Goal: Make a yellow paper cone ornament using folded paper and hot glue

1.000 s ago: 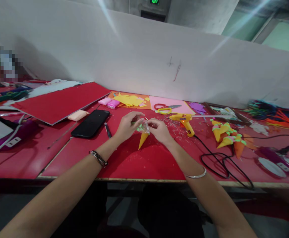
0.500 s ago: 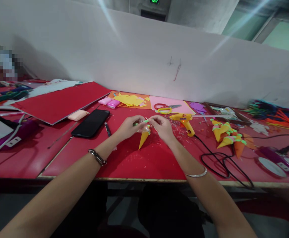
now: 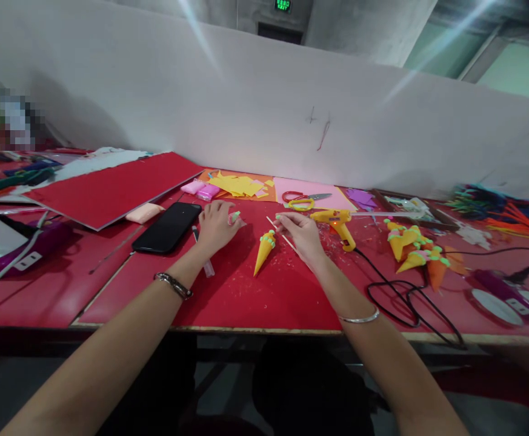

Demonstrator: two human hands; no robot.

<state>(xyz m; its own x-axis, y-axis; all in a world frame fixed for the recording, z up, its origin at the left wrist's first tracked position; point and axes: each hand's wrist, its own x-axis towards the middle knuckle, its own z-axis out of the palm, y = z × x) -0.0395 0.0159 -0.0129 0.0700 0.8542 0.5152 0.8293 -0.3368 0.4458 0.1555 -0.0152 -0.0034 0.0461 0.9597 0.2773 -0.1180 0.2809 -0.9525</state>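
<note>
A yellow paper cone ringed with small green balls lies on the red tabletop between my hands, its tip towards me. My right hand pinches a thin wooden stick, with a bit of green clay at the fingertips. My left hand reaches over the table beside the phone, fingers stretched forward and bent down. A small green and pink lump shows at its thumb, apparently tucked against the hand. Under the left wrist lies a dark pen with a clear end.
A yellow glue gun with a black cord lies right of my right hand. Scissors and paper scraps lie behind. At left is a black phone; at right, several decorated cones and a purple power strip.
My hands have parted from over the cone. The left moved left towards the phone with the small lump; the right shifted slightly right with the stick. The cone stays put, now uncovered.
</note>
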